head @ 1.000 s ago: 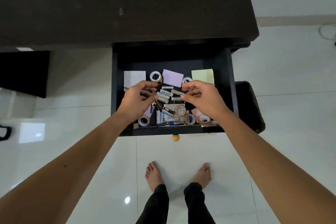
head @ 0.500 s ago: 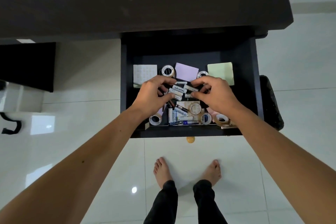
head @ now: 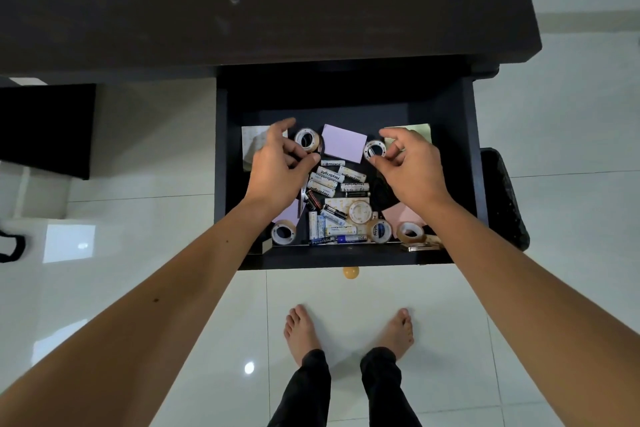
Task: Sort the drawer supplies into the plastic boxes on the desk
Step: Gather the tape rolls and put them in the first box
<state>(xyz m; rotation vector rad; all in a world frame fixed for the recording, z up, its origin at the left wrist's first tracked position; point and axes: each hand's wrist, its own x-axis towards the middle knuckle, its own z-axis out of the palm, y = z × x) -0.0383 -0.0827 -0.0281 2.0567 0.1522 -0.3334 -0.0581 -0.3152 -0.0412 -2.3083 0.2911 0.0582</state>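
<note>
Your drawer (head: 474,156) stands pulled out from under the dark table (head: 263,3), its front wall nearest you and a round yellow knob (head: 351,272) below that wall; its side walls bound both of your forearms, and white tiled floor (head: 568,114) lies open to either side. A black mesh bin (head: 509,198) stands just beside the drawer's right wall. Your left hand (head: 277,173) hovers over the drawer's left half with fingers loosely curled and index extended, holding nothing visible; your right hand (head: 412,170) hovers over the right half, fingers half curled, with thumb and fingertips close to a small tape roll (head: 374,150), though contact cannot be confirmed. The supplies lie loose on the drawer floor: a cluster of white batteries (head: 337,178) at center, a purple note pad (head: 344,148) behind them, a tan tape roll (head: 307,139) beside your left hand, a green note pad (head: 420,131) partly behind your right hand, and further tape rolls (head: 380,231) along the front wall.
</note>
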